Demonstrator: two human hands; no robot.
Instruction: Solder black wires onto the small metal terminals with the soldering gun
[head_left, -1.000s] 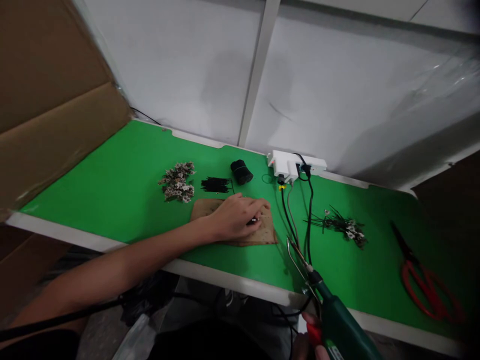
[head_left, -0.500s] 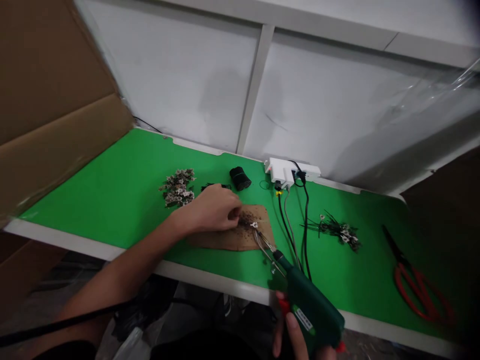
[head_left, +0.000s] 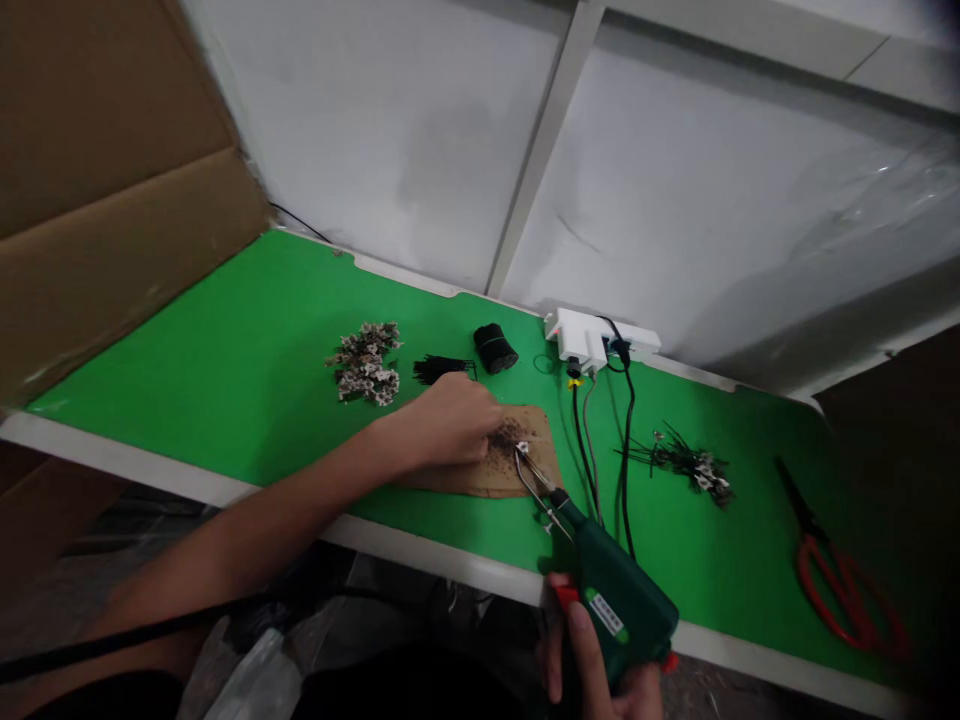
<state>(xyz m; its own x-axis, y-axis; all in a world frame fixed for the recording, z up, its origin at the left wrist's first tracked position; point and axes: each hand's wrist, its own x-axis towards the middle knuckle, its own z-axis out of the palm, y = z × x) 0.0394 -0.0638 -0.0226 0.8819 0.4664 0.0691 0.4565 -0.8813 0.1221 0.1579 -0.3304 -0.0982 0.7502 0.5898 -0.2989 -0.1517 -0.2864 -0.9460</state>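
My left hand (head_left: pixel 457 420) is closed in a pinch above a brown cardboard pad (head_left: pixel 536 420) covered in dark specks. Whatever its fingers hold is hidden or too thin to make out. Just beyond the fingertips, a small white flower (head_left: pixel 523 448) sits at the metal tip of a green soldering gun (head_left: pixel 619 585). My right hand (head_left: pixel 592 660) grips that gun by its handle, with fingers beside the red trigger. Thin black stems (head_left: pixel 442 368) lie behind my left hand. To its left is a pile of small pale flowers (head_left: pixel 367 362).
A black bundle (head_left: pixel 495 348) stands near the wall. Cables (head_left: pixel 628 470) run from a white power strip (head_left: pixel 600 338) across the green tabletop (head_left: pixel 225 340). Stemmed flowers (head_left: pixel 697 465) and red-handled scissors (head_left: pixel 825 570) lie to the right. Cardboard (head_left: pixel 120 200) walls the left side.
The camera view has shifted, so most tabletop things appear slightly farther right. The left hand and the gun tip stay by the white flower, with little visible change between them.
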